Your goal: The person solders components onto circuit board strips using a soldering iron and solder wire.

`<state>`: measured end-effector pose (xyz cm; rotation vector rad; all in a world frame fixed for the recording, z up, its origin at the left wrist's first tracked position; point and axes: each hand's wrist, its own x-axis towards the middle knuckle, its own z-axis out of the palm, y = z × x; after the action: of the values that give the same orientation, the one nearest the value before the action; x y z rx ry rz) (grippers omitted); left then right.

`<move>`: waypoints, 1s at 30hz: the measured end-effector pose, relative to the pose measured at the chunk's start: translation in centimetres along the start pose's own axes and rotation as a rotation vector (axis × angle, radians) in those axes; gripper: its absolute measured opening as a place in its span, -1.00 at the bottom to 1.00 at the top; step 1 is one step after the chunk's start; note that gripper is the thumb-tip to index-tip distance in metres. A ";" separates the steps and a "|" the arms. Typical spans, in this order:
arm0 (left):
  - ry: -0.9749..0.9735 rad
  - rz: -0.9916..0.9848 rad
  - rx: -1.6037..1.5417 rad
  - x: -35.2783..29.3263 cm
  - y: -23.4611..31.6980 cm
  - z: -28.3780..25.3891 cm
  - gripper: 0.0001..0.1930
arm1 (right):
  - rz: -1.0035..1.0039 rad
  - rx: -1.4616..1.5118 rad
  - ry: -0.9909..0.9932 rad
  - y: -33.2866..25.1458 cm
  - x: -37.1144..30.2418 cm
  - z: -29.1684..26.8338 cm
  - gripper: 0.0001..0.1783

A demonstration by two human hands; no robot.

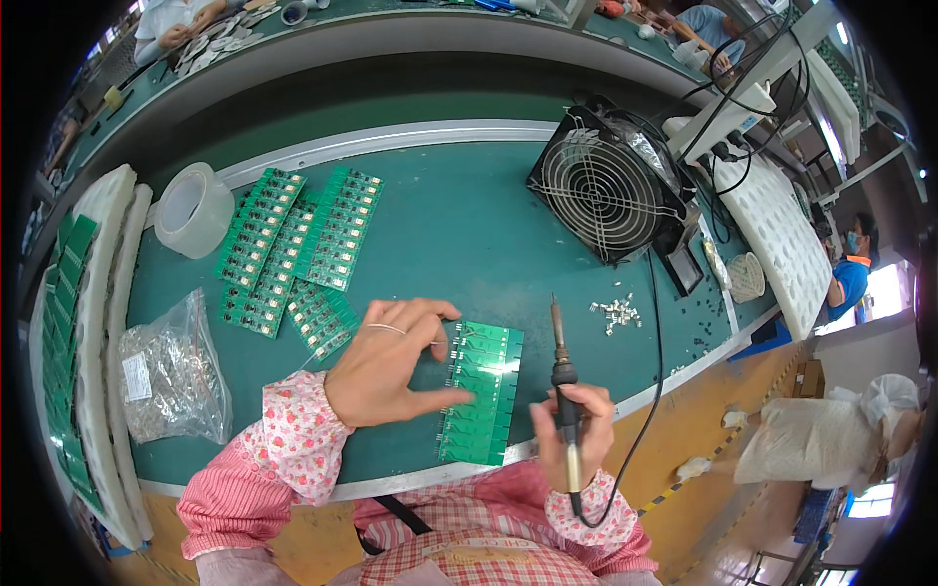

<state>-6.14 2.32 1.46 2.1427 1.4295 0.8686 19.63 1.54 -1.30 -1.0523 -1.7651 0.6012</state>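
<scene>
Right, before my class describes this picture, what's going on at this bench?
At a green bench, the camera wearer's right hand holds a soldering iron, its tip off to the right of a green circuit board. The left hand is at the board's left side, thumb over it. More circuit boards lie beyond that hand; small pale parts are scattered near a fan.

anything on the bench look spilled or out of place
Possibly the small silvery parts right of the soldering iron: they lie loose, in no container. Dark bits are scattered farther right, like debris. The stacked circuit boards overlap at uneven angles. Nothing looks clearly damaged.
</scene>
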 end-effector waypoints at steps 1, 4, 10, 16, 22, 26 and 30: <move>0.030 -0.038 -0.044 -0.2 0.0 -0.1 -0.62 | -0.004 -0.001 -0.003 0.1 0.1 -0.3 -0.50; 0.014 -0.181 -0.192 -0.1 -0.2 -0.7 -0.80 | 0.008 0.131 0.138 0.8 0.5 -0.8 -0.68; 0.111 -0.105 -0.151 -0.8 -1.1 0.3 -0.87 | 0.330 0.486 0.057 -0.4 3.3 0.0 -0.81; 0.132 -0.050 -0.165 -1.0 -1.3 0.4 -0.82 | 0.323 0.470 0.002 -0.1 3.6 0.3 -0.80; 0.161 -0.042 -0.167 -1.0 -1.5 0.6 -0.82 | 0.341 0.439 -0.024 -0.3 3.8 0.5 -0.79; 0.167 -0.037 -0.157 -0.9 -1.5 0.7 -0.82 | 0.337 0.426 -0.040 -0.3 3.9 0.5 -0.80; 0.173 -0.036 -0.138 -0.9 -1.5 0.8 -0.81 | 0.334 0.438 -0.043 -0.4 4.0 0.6 -0.81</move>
<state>-6.79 2.07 -0.28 1.9746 1.4401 1.1285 18.31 4.79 0.64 -1.0295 -1.4079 1.1658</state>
